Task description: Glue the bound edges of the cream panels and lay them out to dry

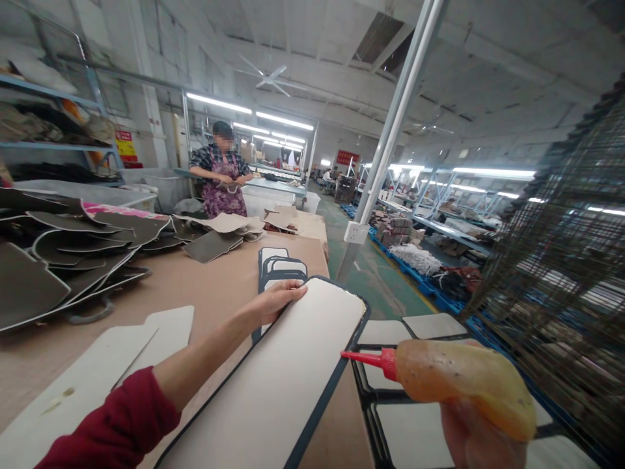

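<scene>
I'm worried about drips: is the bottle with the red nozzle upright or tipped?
Tipped: the bottle lies nearly level in the right hand, its red nozzle pointing sideways toward the white panel.

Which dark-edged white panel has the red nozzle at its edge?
The panel the left hand holds; the others, a stack beyond that hand and panels to the right, lie unheld.

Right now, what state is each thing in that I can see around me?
White panel: tilted, dark-edged
Left hand: closed on the white panel's upper left edge
Bottle: on its side, nozzle toward the white panel's right edge; contact unclear
Right hand: wrapped around the bottle
Pale sheets: flat, overlapping
Grey pieces: piled loosely
Tube lights: lit
Ceiling fan: turning or not, unclear
</scene>
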Demonstrator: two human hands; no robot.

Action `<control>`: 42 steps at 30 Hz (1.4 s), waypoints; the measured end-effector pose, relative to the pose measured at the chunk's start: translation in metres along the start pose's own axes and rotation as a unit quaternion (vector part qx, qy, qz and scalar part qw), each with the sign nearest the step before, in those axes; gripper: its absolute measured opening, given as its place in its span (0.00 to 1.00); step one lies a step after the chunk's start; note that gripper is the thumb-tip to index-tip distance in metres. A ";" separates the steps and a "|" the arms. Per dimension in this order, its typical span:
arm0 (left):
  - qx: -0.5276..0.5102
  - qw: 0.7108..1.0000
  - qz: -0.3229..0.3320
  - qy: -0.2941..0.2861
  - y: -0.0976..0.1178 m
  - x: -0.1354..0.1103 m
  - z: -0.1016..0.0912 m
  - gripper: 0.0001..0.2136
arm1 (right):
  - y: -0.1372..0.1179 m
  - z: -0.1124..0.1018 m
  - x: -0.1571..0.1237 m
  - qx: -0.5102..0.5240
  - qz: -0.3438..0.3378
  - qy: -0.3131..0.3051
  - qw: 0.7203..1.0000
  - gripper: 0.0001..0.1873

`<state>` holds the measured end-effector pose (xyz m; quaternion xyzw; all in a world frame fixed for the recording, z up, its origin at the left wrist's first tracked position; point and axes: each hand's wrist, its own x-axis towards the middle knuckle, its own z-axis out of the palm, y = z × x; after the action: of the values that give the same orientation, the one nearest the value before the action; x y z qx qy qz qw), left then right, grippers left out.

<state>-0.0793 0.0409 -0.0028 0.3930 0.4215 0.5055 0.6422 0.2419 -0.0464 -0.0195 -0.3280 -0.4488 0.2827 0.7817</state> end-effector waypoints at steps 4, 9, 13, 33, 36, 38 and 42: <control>0.003 1.000 -0.003 0.018 0.002 0.000 0.001 0.25 | -0.002 -0.001 0.001 -0.028 -0.032 -0.025 0.999 0.26; 0.024 0.999 -0.019 0.029 0.002 0.003 0.002 0.21 | -0.001 -0.007 0.001 -0.035 -0.027 -0.065 0.997 0.23; 0.023 0.999 -0.021 0.037 0.001 0.008 0.000 0.21 | 0.000 -0.005 -0.004 -0.018 -0.007 -0.067 0.998 0.20; 0.040 0.993 -0.067 0.089 0.006 0.033 -0.001 0.17 | 0.030 -0.046 -0.004 -0.024 0.101 -0.080 0.991 0.30; 0.041 0.993 -0.071 0.087 0.009 0.037 -0.002 0.16 | 0.024 -0.037 -0.009 -0.027 0.092 -0.077 0.992 0.36; 0.041 0.993 -0.075 0.084 0.011 0.038 -0.002 0.15 | 0.020 -0.032 -0.011 -0.022 0.107 -0.078 0.991 0.36; 0.042 0.992 -0.079 0.090 0.015 0.041 -0.003 0.14 | 0.017 -0.029 -0.013 -0.003 0.137 -0.077 0.988 0.39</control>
<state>-0.0809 0.0835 0.0041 0.3381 0.5280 0.4685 0.6224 0.2601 -0.0528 -0.0500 -0.3657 -0.4590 0.4102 0.6981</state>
